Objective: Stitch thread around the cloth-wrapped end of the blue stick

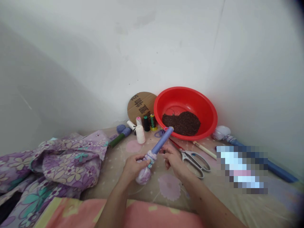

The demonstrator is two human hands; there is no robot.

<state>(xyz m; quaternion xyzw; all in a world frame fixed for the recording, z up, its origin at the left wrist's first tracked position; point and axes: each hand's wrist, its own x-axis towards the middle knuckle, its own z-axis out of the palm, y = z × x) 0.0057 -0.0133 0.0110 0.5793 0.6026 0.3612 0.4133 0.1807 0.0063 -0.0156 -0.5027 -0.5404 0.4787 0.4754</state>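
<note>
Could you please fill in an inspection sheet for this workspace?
Surface: flower-patterned cover, with things lying on it.
Job's things: floral cloth bundle tied around one end of a lavender-blue stick.
Clutter: floral fabric heaped at left; white thread cone; scissors; red basin holding dark brown grains.
Grips: left grip holds the bundle; right grip is beside the stick, contact unclear.
Cables: nothing seen.
Surroundings: pale wall behind; peach blanket in front.

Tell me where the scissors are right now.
In the head view, the scissors lie right of centre, handles beside the right hand and wrist, on the near side of the red basin.
</note>
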